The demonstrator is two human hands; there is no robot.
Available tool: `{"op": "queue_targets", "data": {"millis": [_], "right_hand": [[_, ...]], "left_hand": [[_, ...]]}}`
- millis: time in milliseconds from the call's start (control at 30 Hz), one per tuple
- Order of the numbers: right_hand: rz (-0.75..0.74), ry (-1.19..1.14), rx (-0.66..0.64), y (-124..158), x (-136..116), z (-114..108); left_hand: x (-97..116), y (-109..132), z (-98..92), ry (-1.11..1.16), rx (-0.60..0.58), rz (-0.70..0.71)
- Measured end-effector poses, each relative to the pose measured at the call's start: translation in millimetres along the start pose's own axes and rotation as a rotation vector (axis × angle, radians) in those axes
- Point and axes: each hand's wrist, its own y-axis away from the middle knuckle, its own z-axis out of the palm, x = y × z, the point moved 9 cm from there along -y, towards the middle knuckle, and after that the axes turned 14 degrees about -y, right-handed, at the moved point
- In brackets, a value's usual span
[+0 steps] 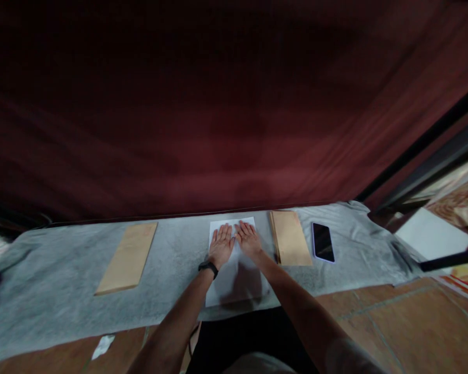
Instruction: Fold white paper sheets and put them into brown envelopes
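A white sheet of paper [234, 283] lies on the grey cloth in front of me. My left hand [221, 245] rests flat on its upper left part, fingers stretched out and a dark band on the wrist. Flat on the upper right part is my right hand [248, 239], its fingers spread. The two thumbs come close together near the middle of the paper. Right of the paper sits a stack of brown envelopes [292, 239]. Farther off on the left lies another brown envelope or thin pile of them [128, 257].
A phone [323, 242] with a dark screen lies right of the envelope stack. The grey cloth [179, 259] covers the long surface. Behind it rises a dark red fabric wall [234, 156]. A white scrap [103, 346] lies on the tiled floor [405, 317].
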Motion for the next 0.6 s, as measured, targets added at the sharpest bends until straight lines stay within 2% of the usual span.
{"op": "queue_targets", "data": {"millis": [167,300,367,467,533,600], "right_hand": [[0.118,0.036,0.106,2,31,-8],[0.181,0.004,0.173,2,39,-13],[0.184,-0.024,0.19,1,39,-15],[0.166,-0.064,0.216,2,36,-19],[0.164,-0.082,0.238,5,35,-22],[0.19,-0.113,0.259,10,35,-24]], "left_hand": [[-47,14,0.9,-0.009,0.089,-0.173],[-73,26,-5.2,0.137,0.119,-0.277],[-84,30,-9.5,0.326,0.141,-0.362],[-94,34,-4.0,0.783,0.112,-0.56],[-90,36,0.8,1.017,0.069,-0.653],[-84,37,-0.6,1.121,0.048,-0.687]]}}
